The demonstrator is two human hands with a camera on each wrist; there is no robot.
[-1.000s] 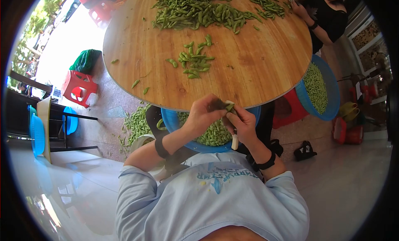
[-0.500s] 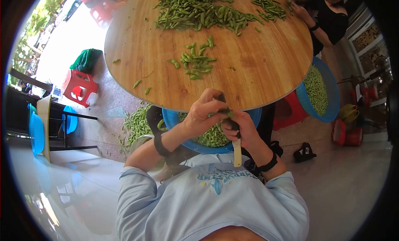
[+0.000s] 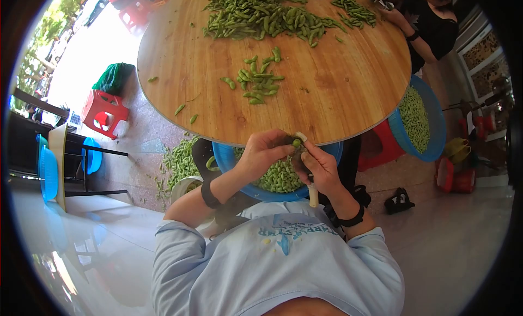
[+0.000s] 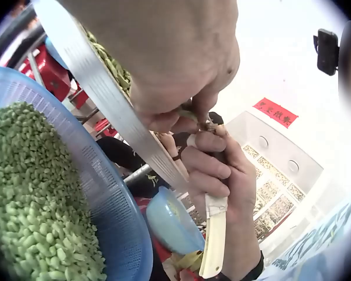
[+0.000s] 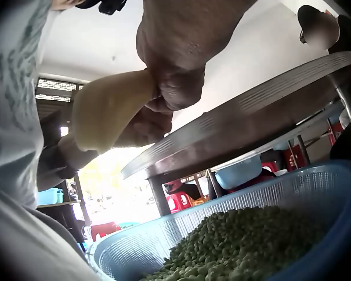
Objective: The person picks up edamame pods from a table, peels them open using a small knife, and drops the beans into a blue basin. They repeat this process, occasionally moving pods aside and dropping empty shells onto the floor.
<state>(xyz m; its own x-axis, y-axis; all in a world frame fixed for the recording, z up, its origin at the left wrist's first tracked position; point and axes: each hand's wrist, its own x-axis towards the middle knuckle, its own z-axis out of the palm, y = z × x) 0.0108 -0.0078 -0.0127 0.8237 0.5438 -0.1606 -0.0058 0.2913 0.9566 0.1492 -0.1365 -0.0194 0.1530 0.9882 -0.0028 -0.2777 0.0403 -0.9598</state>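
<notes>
My left hand [image 3: 267, 152] pinches a green bean pod [image 3: 296, 143] between thumb and fingers, just off the table's near edge. Opposite it, my right hand [image 3: 321, 166] grips a knife with a cream handle [image 4: 214, 249], its fingers curled around the handle and the butt sticking out below the palm. The fingertips of both hands meet at the pod, and the blade is mostly hidden there. Below the hands, a blue basket [image 5: 134, 249] holds a heap of shelled green beans [image 3: 278, 177].
On the round wooden table [image 3: 185, 71] lie a large pile of pods [image 3: 256, 16] and a small cluster [image 3: 256, 84]. Another person [image 3: 430, 27] sits at the far right, beside a second blue basket [image 3: 438, 120] of beans. Scattered pods [image 3: 182, 160] lie on the floor at left.
My left hand rose a little, then came back down to the right hand. The knife handle swung lower beneath my right hand, then drew slightly back up.
</notes>
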